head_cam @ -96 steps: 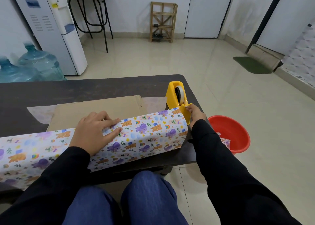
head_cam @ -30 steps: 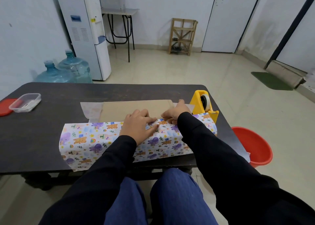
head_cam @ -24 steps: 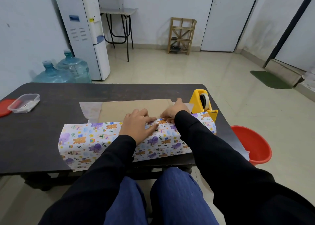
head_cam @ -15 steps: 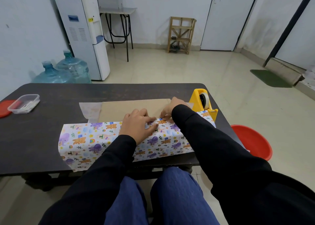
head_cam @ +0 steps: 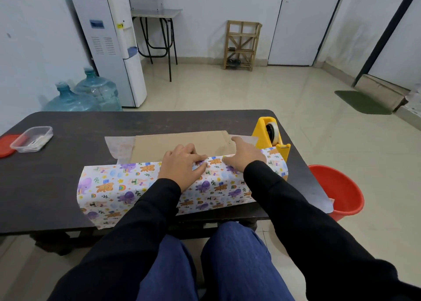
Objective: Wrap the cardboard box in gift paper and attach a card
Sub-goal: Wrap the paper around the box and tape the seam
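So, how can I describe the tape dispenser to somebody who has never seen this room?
Look at the dark table. At its far right corner, just beyond the right hand and the patterned paper, stands the dispenser. It is the only yellow thing there, holding a pale roll of tape.

Bright even light, sharp, wide-angle edge bending

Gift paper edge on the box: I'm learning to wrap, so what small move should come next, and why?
Probably slide the right hand along the gift paper edge to flatten it onto the cardboard box, while the left hand pins it. Both hands lie flat on that edge, which crosses bare cardboard; any tape there cannot be seen.
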